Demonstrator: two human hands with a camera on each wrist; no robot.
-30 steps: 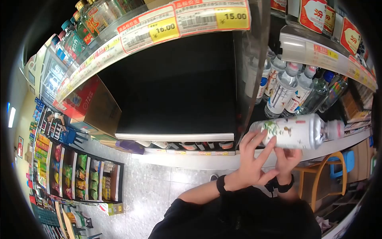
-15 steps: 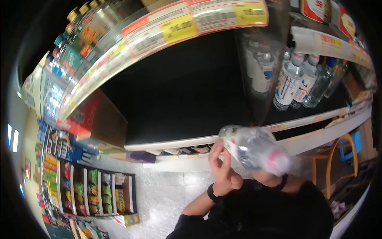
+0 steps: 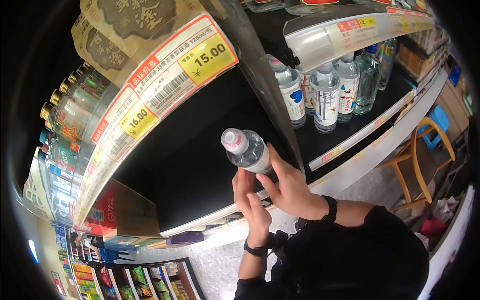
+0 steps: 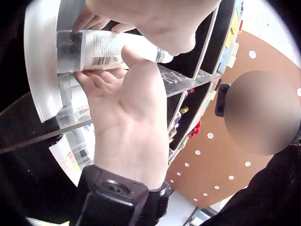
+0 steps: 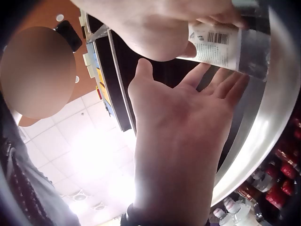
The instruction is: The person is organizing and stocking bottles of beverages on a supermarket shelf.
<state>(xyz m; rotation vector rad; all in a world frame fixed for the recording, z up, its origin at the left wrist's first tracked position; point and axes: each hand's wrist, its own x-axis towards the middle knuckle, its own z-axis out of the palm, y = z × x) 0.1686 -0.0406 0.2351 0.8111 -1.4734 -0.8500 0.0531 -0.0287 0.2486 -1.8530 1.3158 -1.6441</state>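
Note:
A clear plastic bottle with a pale pink cap is held in front of the dark shelf, its cap toward the head camera. My left hand holds it from below with the fingertips; my right hand holds its right side, index finger along it and thumb near its lower edge. In the left wrist view, the bottle shows a white label with a barcode, and my left hand has its thumb across the label. The right wrist view shows the bottle at the fingertips of my right hand.
Several water bottles stand on the right-hand shelf, beyond a transparent divider. Price tags line the upper shelf edge, with glass bottles at left. A cardboard box stands lower left; a wooden chair is at right.
The bottle has moved left and up with both hands, and its cap has swung from the right to face the head camera. The head view has turned and come closer to the price tags.

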